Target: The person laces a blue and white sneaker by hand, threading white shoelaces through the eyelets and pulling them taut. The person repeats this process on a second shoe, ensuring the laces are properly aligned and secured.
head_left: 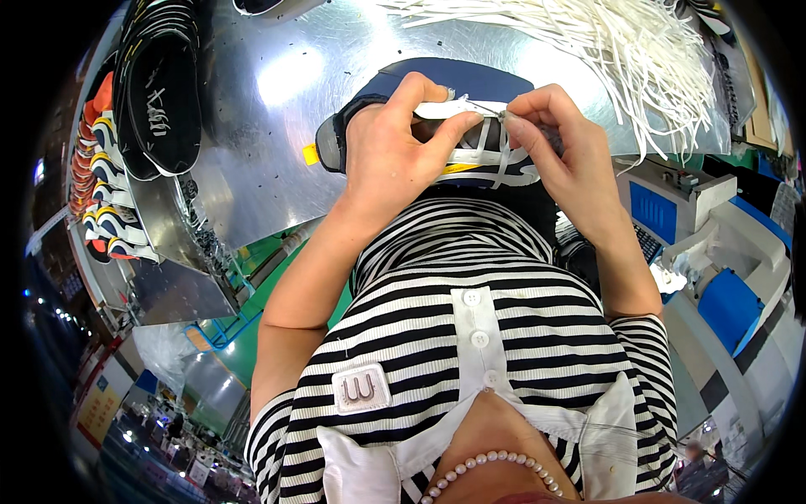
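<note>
Fingers [437, 134] of my left hand [390, 155] curl closed around the dark navy shoe with white straps [470, 126], gripping its upper at the near edge of the shiny metal table [269, 126]. On my right hand [558, 147], thumb and forefinger are pinched tight on a thin white lace end [478, 106] just above the shoe. Farther right I see a heap of loose white laces [613, 42]; at far left, a stack of dark shoes [159, 92].

I see open surface [277, 126] left of the shoe [437, 126]; laces [621, 50] crowd the far right corner, soles [159, 92] the left edge.
</note>
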Tool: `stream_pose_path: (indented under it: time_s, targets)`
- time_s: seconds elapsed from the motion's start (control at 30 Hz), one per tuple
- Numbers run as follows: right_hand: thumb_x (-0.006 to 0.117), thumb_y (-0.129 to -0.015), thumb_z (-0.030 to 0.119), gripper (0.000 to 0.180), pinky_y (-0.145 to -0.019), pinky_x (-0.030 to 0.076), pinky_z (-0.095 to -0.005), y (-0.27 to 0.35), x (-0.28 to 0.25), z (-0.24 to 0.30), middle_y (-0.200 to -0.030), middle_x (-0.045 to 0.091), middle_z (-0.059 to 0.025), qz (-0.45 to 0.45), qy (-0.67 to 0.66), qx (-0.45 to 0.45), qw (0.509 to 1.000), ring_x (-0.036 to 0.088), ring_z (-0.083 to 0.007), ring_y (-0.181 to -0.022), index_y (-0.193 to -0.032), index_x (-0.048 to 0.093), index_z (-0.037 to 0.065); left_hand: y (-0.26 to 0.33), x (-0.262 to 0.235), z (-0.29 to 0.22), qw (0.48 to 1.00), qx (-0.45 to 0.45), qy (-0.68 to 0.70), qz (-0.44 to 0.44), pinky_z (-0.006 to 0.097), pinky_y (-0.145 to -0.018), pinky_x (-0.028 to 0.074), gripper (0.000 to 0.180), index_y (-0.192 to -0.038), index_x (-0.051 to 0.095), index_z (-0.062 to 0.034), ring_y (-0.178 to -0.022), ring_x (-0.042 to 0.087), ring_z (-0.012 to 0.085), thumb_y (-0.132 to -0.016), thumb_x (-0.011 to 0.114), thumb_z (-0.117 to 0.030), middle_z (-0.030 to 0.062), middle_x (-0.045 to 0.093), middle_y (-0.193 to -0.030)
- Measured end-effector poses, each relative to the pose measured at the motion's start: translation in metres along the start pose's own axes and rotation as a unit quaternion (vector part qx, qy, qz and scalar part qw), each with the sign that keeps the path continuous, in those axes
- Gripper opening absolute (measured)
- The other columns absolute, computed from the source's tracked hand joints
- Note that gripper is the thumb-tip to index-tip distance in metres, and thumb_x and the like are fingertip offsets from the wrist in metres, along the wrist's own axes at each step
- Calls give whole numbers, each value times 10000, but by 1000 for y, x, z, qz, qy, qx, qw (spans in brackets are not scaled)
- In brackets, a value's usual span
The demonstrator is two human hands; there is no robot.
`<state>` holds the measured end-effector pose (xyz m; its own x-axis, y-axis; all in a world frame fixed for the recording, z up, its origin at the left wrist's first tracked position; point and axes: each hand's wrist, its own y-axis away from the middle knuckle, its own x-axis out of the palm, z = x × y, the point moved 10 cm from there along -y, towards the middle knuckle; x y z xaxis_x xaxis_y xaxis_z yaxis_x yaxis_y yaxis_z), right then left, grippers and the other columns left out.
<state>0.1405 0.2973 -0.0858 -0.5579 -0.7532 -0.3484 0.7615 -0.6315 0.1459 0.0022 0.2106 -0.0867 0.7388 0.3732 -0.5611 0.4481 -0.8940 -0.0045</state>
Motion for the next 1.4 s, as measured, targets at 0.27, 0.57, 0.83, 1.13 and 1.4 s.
stream_pose_path:
  time_s: [0.27, 0.57, 0.83, 1.13, 1.4]
  targets:
    - [628, -963, 76, 117, -692, 502, -238, 2, -1, 14, -821, 658, -59, 20, 46, -25, 998, 611, -94, -753, -1025, 597, -19, 8, -4, -17, 991, 111, -73, -36, 268, -510, 437, 251, -935, 603, -14, -530, 594, 136, -828, 794, -135, 76, 678, -720]
    - [652, -895, 111, 132, -570, 485, -377, -5, 23, 43, -774, 655, -99, -1, 287, -160, 944, 642, -312, -677, -892, 534, 50, 23, 11, -43, 951, 233, -198, -53, 358, -514, 412, 292, -1046, 603, -39, -489, 555, 263, -798, 754, -69, 80, 647, -706]
    - [599, -947, 115, 133, -578, 456, -345, 3, -1, 44, -765, 628, -103, 13, 251, -75, 965, 591, -264, -630, -1039, 564, 26, 13, -4, -1, 991, 84, 101, -11, 277, -577, 464, 305, -1148, 570, 8, -644, 623, 148, -859, 667, 5, 93, 673, -780]
    - [551, -1005, 184, 217, -650, 466, -292, -10, -31, -23, -747, 589, -92, -175, 172, -33, 969, 577, -177, -674, -1145, 615, 31, -16, -1, 14, 980, -60, 192, -1, 238, -694, 513, 217, -1106, 584, -9, -737, 640, 105, -898, 570, 52, 85, 678, -796]
    - [625, -963, 132, 145, -569, 344, -150, 0, -38, -54, -775, 590, 35, -158, -130, 37, 978, 499, 0, -684, -1072, 645, 38, 2, -17, 0, 986, -82, 140, 42, 321, -862, 518, 491, -1364, 370, 21, -970, 665, 219, -957, 610, -112, 180, 679, -1091]
